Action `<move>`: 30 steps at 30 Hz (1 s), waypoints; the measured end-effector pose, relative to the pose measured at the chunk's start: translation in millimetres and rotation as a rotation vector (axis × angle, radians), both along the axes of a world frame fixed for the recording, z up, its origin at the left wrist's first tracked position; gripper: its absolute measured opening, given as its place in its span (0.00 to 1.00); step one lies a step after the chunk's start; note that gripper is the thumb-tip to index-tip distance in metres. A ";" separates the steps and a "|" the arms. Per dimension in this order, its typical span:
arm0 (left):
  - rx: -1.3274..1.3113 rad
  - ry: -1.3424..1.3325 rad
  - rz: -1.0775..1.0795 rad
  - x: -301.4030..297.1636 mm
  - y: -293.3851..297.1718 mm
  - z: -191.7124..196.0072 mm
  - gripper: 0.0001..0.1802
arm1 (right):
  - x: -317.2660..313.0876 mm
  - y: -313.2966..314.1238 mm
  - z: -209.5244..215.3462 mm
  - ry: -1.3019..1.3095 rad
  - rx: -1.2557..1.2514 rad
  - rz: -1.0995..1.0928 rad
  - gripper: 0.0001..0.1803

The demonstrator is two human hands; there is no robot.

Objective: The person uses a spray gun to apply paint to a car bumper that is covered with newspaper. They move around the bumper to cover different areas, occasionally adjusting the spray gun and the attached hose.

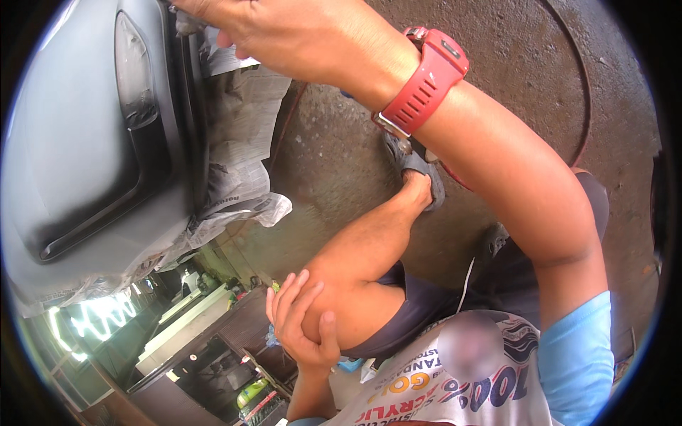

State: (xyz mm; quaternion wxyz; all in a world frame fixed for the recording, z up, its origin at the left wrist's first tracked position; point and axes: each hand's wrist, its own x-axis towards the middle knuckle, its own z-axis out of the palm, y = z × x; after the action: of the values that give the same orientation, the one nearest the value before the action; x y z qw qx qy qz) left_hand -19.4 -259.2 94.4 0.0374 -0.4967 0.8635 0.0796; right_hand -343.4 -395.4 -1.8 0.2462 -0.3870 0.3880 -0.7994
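Note:
My right hand (234, 25), below a wrist with a red watch (433, 78), reaches to the upper left and is partly cut off by the top edge. Its fingers curl around something I cannot make out, beside a grey vehicle body panel (78, 121). The panel has a long lamp (135, 71) that looks covered, and a dark, glossy recessed band. Newspaper sheets (245, 113) hang along the panel's edge. My left hand (302, 319) lies on my bent knee with its fingers outstretched and the thumb apart, holding nothing.
A red hose (586, 92) curves over the stained concrete floor (511, 35) and passes behind my right forearm. My foot in a grey clog (430, 181) stands on the floor. Shelves with mixed items (249, 390) and bright lights (103, 316) are at the lower left.

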 end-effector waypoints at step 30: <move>-0.010 0.017 0.038 4.2 7.6 1.1 0.23 | 90.1 -6.0 -26.5 -0.152 0.148 0.351 0.35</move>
State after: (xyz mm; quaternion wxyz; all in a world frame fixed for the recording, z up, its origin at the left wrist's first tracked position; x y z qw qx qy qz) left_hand -15.2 -251.6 95.5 0.0257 -0.5126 0.8545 0.0801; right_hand -253.3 -401.4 -28.3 0.4382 -0.3682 0.3525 -0.7404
